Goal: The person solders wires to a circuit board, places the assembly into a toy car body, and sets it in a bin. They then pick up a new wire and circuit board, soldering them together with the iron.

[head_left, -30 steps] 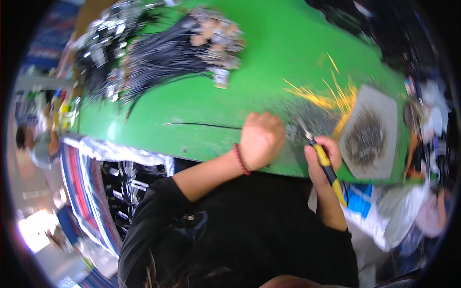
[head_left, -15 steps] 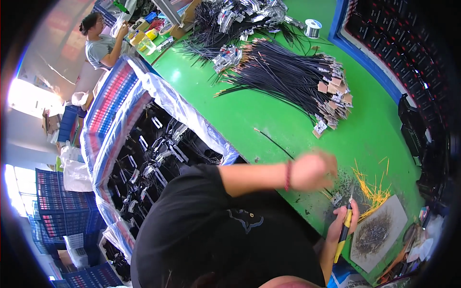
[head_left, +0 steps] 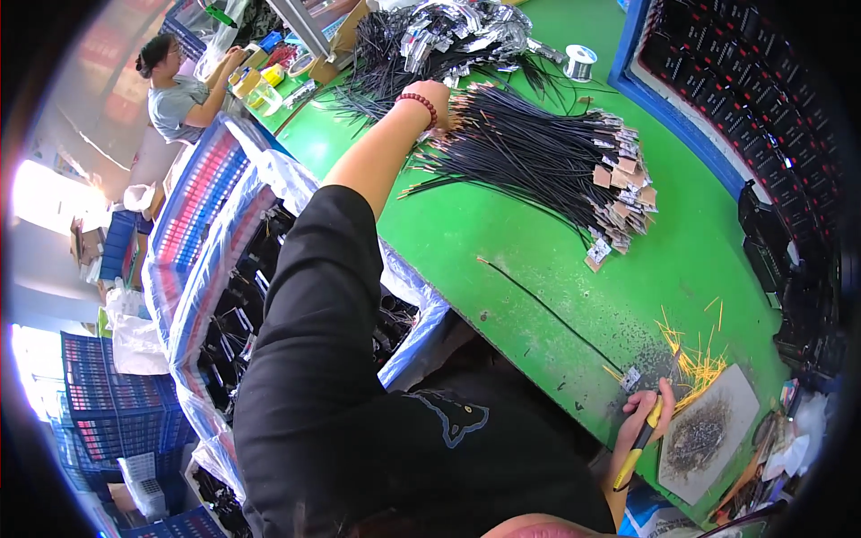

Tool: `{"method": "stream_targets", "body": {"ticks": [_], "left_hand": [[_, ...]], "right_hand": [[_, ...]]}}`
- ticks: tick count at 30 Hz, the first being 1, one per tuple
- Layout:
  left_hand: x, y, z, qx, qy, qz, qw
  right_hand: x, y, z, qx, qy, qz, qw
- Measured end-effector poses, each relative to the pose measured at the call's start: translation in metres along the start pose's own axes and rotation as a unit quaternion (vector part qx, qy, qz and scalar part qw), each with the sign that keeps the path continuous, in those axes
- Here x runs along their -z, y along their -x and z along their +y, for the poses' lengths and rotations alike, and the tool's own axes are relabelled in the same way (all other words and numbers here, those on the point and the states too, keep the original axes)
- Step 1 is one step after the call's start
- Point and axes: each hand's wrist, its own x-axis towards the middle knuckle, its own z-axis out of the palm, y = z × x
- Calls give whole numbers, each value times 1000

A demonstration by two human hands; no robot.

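Observation:
My left hand (head_left: 432, 103), a beaded bracelet at its wrist, reaches to the far side of the green table. Its fingers curl down at the copper-tipped ends of a bundle of black cables (head_left: 538, 152); what they grip is hidden. At the lower right my right hand (head_left: 647, 414) is closed round the yellow-and-black handle of a soldering iron (head_left: 639, 448), whose thin tip points away from me. Just beyond that hand lies a small metal connector (head_left: 630, 378). From it a single black cable (head_left: 556, 316) and a short yellow wire run across the table.
Yellow wire pieces (head_left: 700, 363) lie beside a grey, scorched board (head_left: 717, 439). A solder spool (head_left: 579, 63) stands at the back, near a heap of cables with metal connectors (head_left: 448, 36). A plastic-lined crate (head_left: 193, 377) is at left; another person (head_left: 179, 94) sits beyond.
My left hand has swung from near the right hand to the far-left end of the cable bundle. The right hand keeps the iron, its tip now tilted more to the right.

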Motion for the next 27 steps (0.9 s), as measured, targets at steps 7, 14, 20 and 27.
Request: {"method": "stream_targets", "body": {"ticks": [7, 14, 20, 27], "left_hand": [[1, 16, -43, 51, 201, 329, 921], [63, 79, -4, -101, 470, 313, 819], [152, 211, 153, -406, 325, 363, 773], [144, 249, 284, -556, 307, 372, 678]], "right_hand": [[-2, -5, 5, 26, -21, 0, 999], [11, -2, -7, 30, -100, -8, 994], [81, -32, -108, 202, -65, 68, 975], [72, -69, -160, 329, -21, 54, 943]]}}
